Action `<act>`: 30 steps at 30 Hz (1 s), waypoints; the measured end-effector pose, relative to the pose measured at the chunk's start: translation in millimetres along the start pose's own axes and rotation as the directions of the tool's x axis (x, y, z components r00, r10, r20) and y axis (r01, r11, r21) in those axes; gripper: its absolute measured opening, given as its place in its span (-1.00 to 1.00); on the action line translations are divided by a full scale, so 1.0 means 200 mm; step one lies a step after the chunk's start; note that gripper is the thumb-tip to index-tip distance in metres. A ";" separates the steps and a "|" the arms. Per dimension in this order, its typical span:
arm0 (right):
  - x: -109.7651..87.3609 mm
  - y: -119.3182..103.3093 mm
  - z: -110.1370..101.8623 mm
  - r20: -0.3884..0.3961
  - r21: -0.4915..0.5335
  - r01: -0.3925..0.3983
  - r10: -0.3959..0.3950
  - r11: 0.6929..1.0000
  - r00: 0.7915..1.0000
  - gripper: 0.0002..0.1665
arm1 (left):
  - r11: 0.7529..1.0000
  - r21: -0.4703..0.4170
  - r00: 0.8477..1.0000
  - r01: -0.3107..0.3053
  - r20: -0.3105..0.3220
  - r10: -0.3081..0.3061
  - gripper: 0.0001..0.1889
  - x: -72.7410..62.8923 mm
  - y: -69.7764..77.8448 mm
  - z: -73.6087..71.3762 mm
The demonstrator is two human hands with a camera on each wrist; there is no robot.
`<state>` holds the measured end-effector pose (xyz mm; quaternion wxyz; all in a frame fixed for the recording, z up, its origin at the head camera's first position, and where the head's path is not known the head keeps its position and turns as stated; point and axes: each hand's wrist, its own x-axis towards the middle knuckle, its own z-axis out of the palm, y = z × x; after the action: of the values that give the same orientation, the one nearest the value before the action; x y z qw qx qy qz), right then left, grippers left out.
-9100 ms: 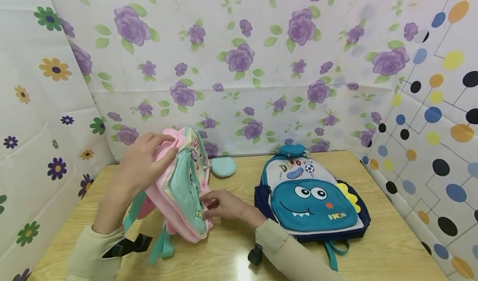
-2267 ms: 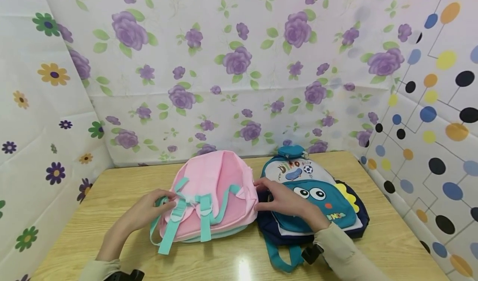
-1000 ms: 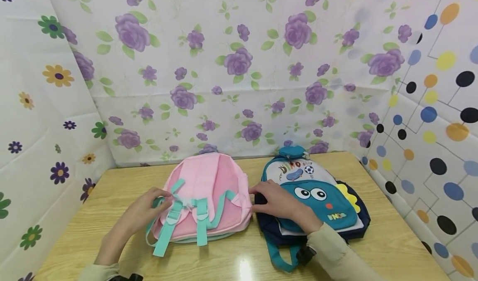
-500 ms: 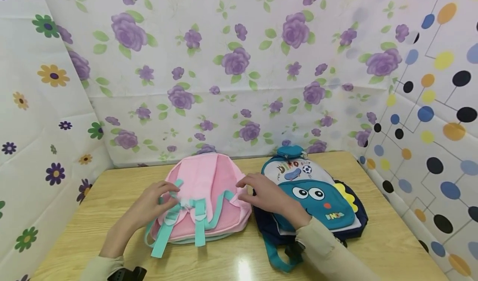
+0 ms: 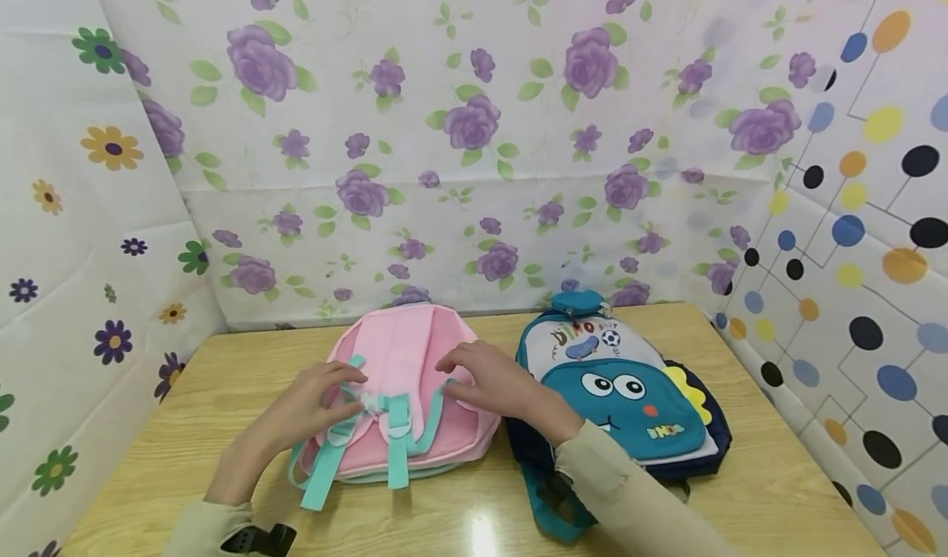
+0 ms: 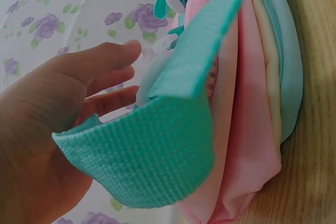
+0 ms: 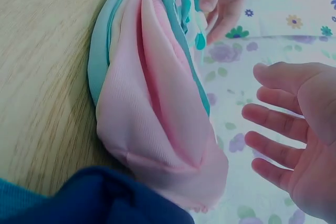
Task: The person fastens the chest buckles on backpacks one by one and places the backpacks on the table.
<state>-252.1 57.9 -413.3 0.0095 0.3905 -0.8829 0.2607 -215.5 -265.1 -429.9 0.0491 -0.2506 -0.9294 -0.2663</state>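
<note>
A pink backpack (image 5: 403,335) lies with its strap side up at the table's middle left. Across its back run mint-green straps (image 5: 397,458), joined near a whitish clip (image 5: 368,402). My left hand (image 5: 299,409) hovers by the left strap, fingers loosely bent and apart from the clip in the left wrist view. In the right wrist view my right hand (image 7: 310,129) has spread fingers, clear of the backpack's pink side (image 7: 152,103). The head view places that hand over the bag's right part. The bag's mint front faces the table, mostly hidden.
A blue dinosaur backpack (image 5: 629,409) lies face up close on the right, a small teal pouch (image 5: 578,303) at its top. Its teal strap (image 5: 544,508) reaches toward the front. Behind the wooden table (image 5: 244,359) hangs a flowered cloth (image 5: 444,154).
Earliest, both hands held the pink backpack tilted up, its face showing; it has since been laid strap side up. Lately my right hand left its right side and moved left above it.
</note>
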 end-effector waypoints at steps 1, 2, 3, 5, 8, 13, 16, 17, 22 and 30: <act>0.01 -0.01 0.01 0.001 -0.004 0.003 -0.003 1.000 1.000 -0.60 | 1.000 -0.003 1.000 0.002 0.005 -0.002 -0.56 0.00 0.00 0.00; 0.02 -0.01 0.01 0.004 -0.006 0.004 -0.004 1.000 1.000 -0.61 | 1.000 -0.003 1.000 0.006 0.010 -0.006 -0.55 0.00 0.00 0.00; 0.03 -0.02 0.02 0.008 -0.006 0.004 -0.004 1.000 1.000 -0.60 | 1.000 -0.006 1.000 0.010 0.015 -0.010 -0.54 0.00 0.00 0.00; 0.05 -0.04 0.03 0.010 -0.015 0.008 -0.008 1.000 1.000 -0.60 | 1.000 -0.009 1.000 0.018 0.021 -0.018 -0.51 -0.01 0.00 0.00; 0.08 -0.06 0.05 0.019 -0.020 0.020 -0.020 1.000 1.000 -0.61 | 1.000 -0.007 0.999 0.030 0.031 -0.030 -0.48 -0.02 0.00 0.00; 0.13 -0.09 0.09 0.041 -0.038 0.036 -0.034 0.999 0.999 -0.60 | 0.999 -0.005 0.998 0.045 0.046 -0.044 -0.42 -0.02 -0.01 -0.01; 0.16 -0.11 0.11 0.056 -0.046 0.043 -0.040 0.998 0.998 -0.59 | 0.999 -0.004 0.997 0.054 0.056 -0.053 -0.38 -0.02 -0.02 -0.01; 0.16 -0.12 0.11 0.059 -0.045 0.047 -0.044 0.998 0.997 -0.59 | 0.998 -0.004 0.997 0.056 0.061 -0.055 -0.37 -0.02 -0.02 0.00; 0.20 -0.15 0.13 0.064 -0.048 0.078 -0.075 0.996 0.995 -0.61 | 0.998 0.016 0.996 0.054 0.064 -0.055 -0.36 -0.01 -0.03 0.01; 0.26 -0.20 0.19 0.094 -0.084 0.095 -0.087 0.992 0.992 -0.62 | 0.998 0.052 0.997 0.041 0.063 -0.044 -0.44 0.01 -0.04 0.04</act>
<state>-253.4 -19.0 -416.4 -0.0013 0.4410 -0.8743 0.2027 -220.1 -265.9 -439.9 0.0199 -0.2380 -0.9420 -0.2356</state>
